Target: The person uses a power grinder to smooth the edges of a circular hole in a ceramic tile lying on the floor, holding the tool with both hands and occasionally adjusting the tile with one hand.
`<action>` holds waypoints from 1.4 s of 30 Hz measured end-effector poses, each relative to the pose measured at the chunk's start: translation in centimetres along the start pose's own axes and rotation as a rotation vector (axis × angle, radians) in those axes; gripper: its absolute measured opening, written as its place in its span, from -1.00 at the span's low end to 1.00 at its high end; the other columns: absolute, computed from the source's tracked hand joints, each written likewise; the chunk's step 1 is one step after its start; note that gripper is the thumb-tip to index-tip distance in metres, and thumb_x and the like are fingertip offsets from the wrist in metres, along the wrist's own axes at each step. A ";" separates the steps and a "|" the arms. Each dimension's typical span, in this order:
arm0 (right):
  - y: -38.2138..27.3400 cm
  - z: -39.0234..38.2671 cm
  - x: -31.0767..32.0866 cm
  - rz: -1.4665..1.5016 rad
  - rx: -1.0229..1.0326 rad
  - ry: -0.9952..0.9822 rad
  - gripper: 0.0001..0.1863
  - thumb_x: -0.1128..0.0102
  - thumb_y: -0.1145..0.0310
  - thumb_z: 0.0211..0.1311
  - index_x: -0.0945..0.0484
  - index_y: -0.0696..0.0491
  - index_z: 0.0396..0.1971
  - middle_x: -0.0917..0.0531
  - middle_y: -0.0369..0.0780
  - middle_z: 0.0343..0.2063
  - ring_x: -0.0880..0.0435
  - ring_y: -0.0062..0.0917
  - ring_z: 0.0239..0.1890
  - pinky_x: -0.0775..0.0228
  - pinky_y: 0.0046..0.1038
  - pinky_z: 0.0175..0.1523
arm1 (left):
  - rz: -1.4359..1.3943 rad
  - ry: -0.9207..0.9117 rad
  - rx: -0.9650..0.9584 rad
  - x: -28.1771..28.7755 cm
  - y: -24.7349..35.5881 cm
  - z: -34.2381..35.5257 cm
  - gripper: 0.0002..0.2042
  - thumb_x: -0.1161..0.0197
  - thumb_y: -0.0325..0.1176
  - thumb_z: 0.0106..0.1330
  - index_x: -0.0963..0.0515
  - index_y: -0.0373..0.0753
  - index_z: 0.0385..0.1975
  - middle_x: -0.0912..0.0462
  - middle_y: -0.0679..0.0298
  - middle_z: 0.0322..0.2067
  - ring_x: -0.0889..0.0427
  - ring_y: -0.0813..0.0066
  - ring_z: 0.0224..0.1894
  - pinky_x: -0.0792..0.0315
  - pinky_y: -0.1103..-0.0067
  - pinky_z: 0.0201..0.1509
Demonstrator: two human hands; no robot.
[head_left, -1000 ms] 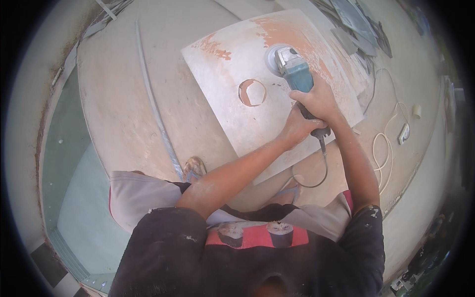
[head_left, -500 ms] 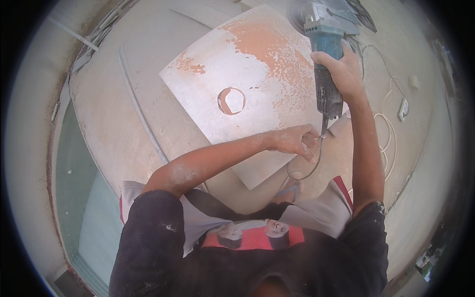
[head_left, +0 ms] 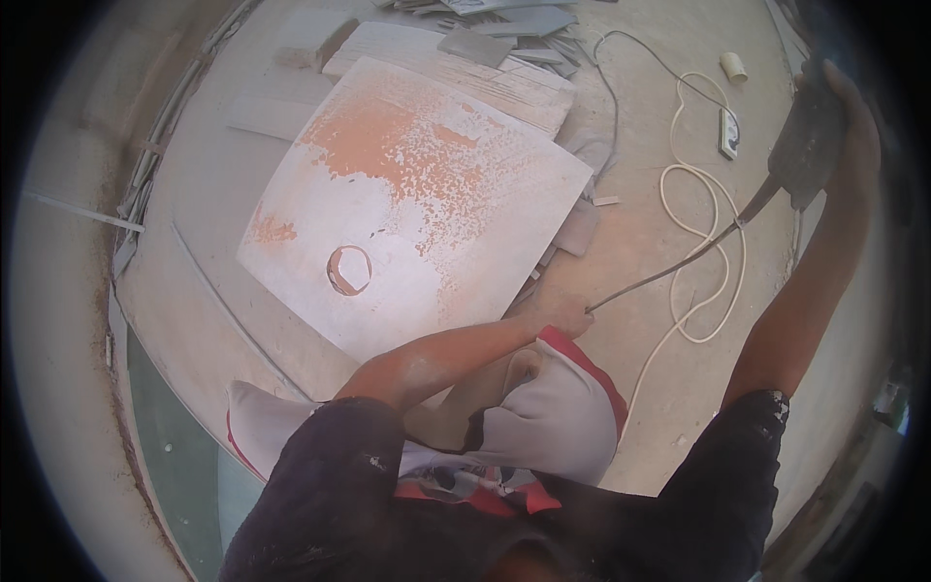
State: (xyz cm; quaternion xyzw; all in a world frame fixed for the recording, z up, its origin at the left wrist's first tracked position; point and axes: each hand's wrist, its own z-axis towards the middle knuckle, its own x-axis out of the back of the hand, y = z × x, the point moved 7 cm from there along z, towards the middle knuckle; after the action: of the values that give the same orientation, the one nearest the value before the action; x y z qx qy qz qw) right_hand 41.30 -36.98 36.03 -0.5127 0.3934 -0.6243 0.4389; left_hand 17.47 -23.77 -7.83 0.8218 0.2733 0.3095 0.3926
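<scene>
A large square tile [head_left: 417, 209], dusty white with orange patches, lies on the floor with a round hole [head_left: 349, 270] cut through it. My right hand [head_left: 853, 126] is raised at the far right and shut on the dark handle of an angle grinder [head_left: 800, 145], held well clear of the tile. From the grinder a dark power cord [head_left: 669, 272] runs down to my left hand [head_left: 565, 315], which grips it next to the tile's near right corner.
A white extension cable [head_left: 703, 209] loops on the floor at right, ending in a socket block [head_left: 728, 131]. Tile offcuts [head_left: 504, 24] and a flat slab [head_left: 456, 63] lie behind the big tile. Thin metal strips [head_left: 82, 211] lie at left.
My right hand has lifted the grinder off the tile and swung it up to the right. My left hand has shifted from the tile's edge to holding the cord.
</scene>
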 end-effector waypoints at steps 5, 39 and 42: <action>3.4 1.9 11.4 -0.072 -0.075 0.126 -0.46 -0.43 0.05 0.22 -0.58 0.15 0.03 -0.69 -0.21 -0.27 -0.68 -0.56 -0.22 -0.50 -0.52 -0.08 | 0.023 0.326 -0.311 14.9 16.5 5.5 -0.69 -0.08 -0.24 0.45 -0.63 -0.38 -0.18 -0.70 -0.20 -0.23 -0.69 -0.19 -0.12 -0.49 0.09 0.04; 14.4 -3.1 26.8 -0.292 -0.310 0.308 -0.49 -0.36 0.08 0.26 -0.60 0.17 0.03 -0.69 -0.19 -0.21 -0.67 -0.51 -0.15 -0.48 -0.46 0.00 | 0.169 0.304 0.014 27.9 15.6 17.1 -0.65 0.00 -0.32 0.47 -0.73 -0.38 -0.26 -0.82 0.10 -0.40 -0.83 0.30 -0.47 -0.72 0.45 -0.15; 14.5 -2.5 25.3 -0.297 -0.299 0.280 -0.49 -0.36 0.08 0.26 -0.60 0.17 0.03 -0.70 -0.19 -0.20 -0.67 -0.50 -0.15 -0.48 -0.45 0.01 | -0.286 0.470 -0.078 38.6 16.1 14.1 -0.56 0.07 -0.15 0.59 -0.66 -0.42 -0.10 -0.80 -0.02 -0.28 -0.85 0.25 -0.29 -0.75 0.41 -0.08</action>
State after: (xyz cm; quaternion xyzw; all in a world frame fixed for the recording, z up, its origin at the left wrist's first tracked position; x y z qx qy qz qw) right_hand 38.68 -65.38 29.47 -0.5325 0.4586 -0.6819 0.2028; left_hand 56.42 -12.52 9.57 0.6649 0.4582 0.4431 0.3894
